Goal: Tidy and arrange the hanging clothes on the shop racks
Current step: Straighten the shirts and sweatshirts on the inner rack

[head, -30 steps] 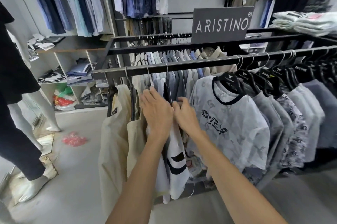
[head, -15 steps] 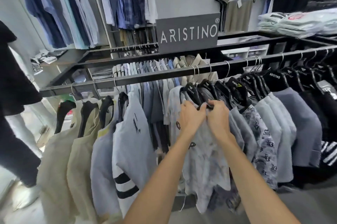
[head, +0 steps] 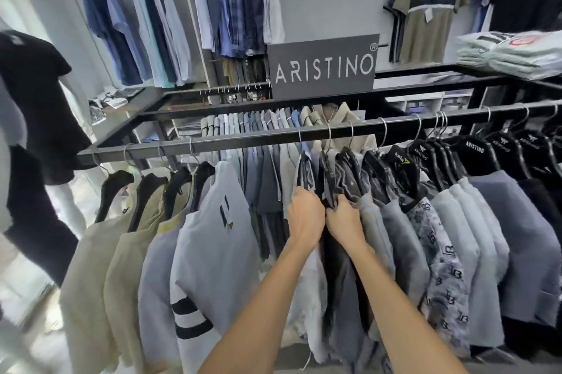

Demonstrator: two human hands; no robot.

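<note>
A black metal rack rail (head: pixel 243 138) runs across the view with several T-shirts hanging on black hangers. My left hand (head: pixel 305 215) grips the shoulder of a pale printed shirt (head: pixel 307 297) just below its hanger. Touching it on the right, my right hand (head: pixel 345 220) grips the shoulder of a dark shirt (head: pixel 340 276) on the neighbouring hanger. Left of my hands hang a grey shirt with black stripes (head: pixel 213 252) and beige shirts (head: pixel 100 267). Grey and patterned shirts (head: pixel 438 252) hang packed to the right.
A dark ARISTINO sign (head: pixel 324 66) stands on the rack top. Folded shirts (head: pixel 511 52) lie stacked at the right end. A mannequin in black (head: pixel 33 118) stands close on the left. Blue shirts (head: pixel 140 39) and a polo (head: pixel 425 5) hang on the back wall.
Both hands moved right along the rail from the striped grey shirt to the printed and dark shirts. The left-hand shirts now hang spread apart, and the view has moved closer.
</note>
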